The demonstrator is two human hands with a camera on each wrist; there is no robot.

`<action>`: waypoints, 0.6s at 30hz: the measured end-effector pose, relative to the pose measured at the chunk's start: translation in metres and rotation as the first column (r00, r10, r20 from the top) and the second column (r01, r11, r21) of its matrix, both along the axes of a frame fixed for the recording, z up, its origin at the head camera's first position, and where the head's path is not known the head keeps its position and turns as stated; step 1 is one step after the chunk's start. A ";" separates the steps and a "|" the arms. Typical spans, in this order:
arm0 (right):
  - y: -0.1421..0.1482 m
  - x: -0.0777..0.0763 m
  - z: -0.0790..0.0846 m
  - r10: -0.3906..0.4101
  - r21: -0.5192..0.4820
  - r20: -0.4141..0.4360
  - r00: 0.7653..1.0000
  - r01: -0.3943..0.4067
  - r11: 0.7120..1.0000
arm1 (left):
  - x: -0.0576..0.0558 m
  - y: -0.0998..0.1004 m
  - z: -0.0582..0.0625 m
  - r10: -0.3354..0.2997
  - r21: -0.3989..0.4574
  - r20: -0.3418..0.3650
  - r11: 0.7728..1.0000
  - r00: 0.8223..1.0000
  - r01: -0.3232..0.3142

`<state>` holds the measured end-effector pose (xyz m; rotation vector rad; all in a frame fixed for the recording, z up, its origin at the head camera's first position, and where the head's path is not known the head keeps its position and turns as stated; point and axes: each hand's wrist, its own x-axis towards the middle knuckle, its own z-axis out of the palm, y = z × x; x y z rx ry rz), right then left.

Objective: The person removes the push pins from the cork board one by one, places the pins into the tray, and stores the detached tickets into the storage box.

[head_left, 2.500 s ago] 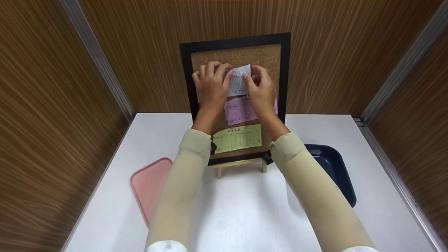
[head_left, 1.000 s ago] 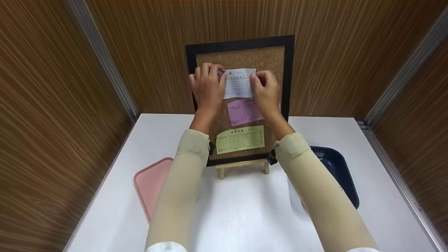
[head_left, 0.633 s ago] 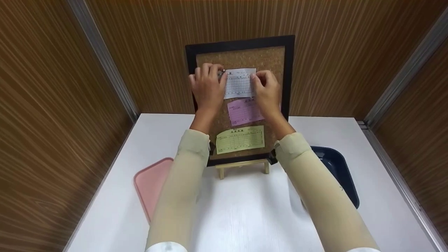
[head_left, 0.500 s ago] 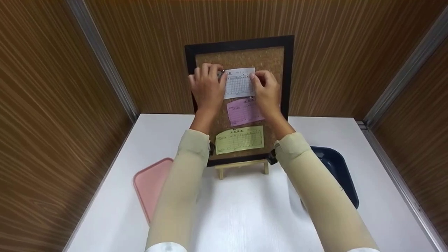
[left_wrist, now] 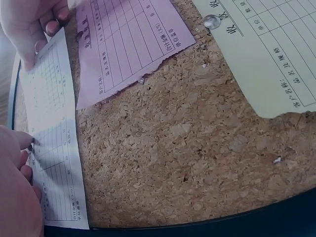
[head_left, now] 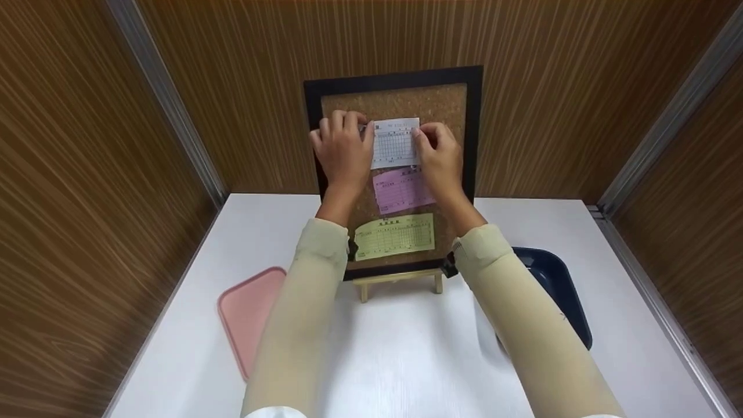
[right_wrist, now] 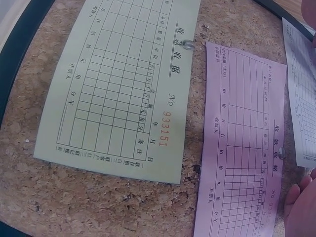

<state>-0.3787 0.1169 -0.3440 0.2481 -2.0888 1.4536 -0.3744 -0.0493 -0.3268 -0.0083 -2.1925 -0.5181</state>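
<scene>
Both hands work at a white printed receipt (head_left: 396,145) near the top of a black-framed corkboard (head_left: 395,104). At its right edge, my right hand (head_left: 443,158) pinches the paper between thumb and index finger. My left hand (head_left: 345,152) covers the left part, thumb and index pinching a small push pin (left_wrist: 31,147), mostly hidden, at the upper edge. Below hangs a pink receipt (head_left: 400,191), partly behind the right hand, with a clear pin (right_wrist: 281,152) at its top. Lower down, a green receipt (head_left: 397,237) is fixed by another clear pin (right_wrist: 187,45).
A small wooden easel (head_left: 364,292) supports the board on a white table (head_left: 395,360). Partly under the left forearm lies a pink tray (head_left: 244,319); a dark blue tray (head_left: 560,278) sits beyond the right forearm. Wood-grain panels (head_left: 540,104) enclose the back and sides.
The white receipt, tilted and more covered at first, now lies level and flatter, showing more between the hands. My right hand has shifted slightly right and down. Recently both hands stay nearly still.
</scene>
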 end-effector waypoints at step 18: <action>0.000 -0.001 0.002 -0.035 0.037 -0.006 0.999 0.035 0.999 | -0.002 -0.002 -0.004 -0.020 0.002 -0.048 1.000 0.999 0.020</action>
